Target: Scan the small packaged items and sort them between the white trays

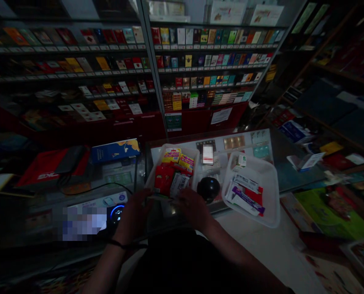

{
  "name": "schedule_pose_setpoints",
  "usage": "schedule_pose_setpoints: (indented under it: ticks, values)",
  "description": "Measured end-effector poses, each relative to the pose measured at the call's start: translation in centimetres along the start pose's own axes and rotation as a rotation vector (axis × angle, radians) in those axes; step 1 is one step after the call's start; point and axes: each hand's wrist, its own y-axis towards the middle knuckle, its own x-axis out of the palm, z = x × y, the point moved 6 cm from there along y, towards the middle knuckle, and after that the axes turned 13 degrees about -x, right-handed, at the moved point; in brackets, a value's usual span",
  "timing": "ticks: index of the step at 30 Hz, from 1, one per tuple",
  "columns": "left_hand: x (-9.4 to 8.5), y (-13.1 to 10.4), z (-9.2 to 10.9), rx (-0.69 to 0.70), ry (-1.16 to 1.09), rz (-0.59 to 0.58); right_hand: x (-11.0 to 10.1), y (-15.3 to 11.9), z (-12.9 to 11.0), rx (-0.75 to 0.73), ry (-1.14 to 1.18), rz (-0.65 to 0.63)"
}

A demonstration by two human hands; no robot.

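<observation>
My left hand (137, 210) and my right hand (194, 209) are in front of the left tub, low over the counter's near edge. Between them is a thin, pale, flat strip (161, 198), seen edge-on, with fingers of both hands closed at its ends; its kind is too dark to make out. Just beyond it stands a white plastic tub (154, 173) holding yellow boxes (171, 155), red packets (163, 178) and a grey-white packet (178, 184). A round black object (208, 189) sits right of my right hand.
A second white tub (272, 196) on the right overhangs the counter edge, with a purple-and-white box (245, 199) and other packets inside. Left lie a blue box (116, 150), a red bag (52, 167) and a lit device (118, 212). Shelves of small packs (200, 60) rise behind.
</observation>
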Motion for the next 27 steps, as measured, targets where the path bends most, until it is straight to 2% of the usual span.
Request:
schedule_pose_setpoints:
  ticks: [5, 8, 11, 15, 20, 24, 27]
  values:
    - [-0.3, 4.5, 0.6, 0.167, 0.140, 0.000, 2.3, 3.1, -0.1, 0.107, -0.108, -0.085]
    - [-0.4, 7.3, 0.6, 0.202, 0.248, -0.010, 2.6, 5.7, -0.1, 0.150, -0.178, -0.101]
    - [-0.3, 9.1, 0.2, 0.208, 0.303, -0.026, 2.7, 8.8, 0.3, 0.128, -0.272, -0.104]
    - [0.7, 9.4, -0.7, 0.201, 0.334, -0.054, 4.0, 13.0, 1.7, 0.051, -0.421, -0.139]
    - [1.7, 8.7, -1.3, 0.177, 0.327, -0.117, 7.3, 17.0, 3.4, -0.008, -0.550, -0.272]
    - [1.7, 8.3, -1.4, 0.167, 0.367, -0.109, 9.3, 18.9, 4.0, -0.031, -0.600, -0.358]
    - [1.6, 8.2, -1.7, 0.143, 0.393, -0.107, 9.2, 19.3, 4.0, -0.050, -0.582, -0.381]
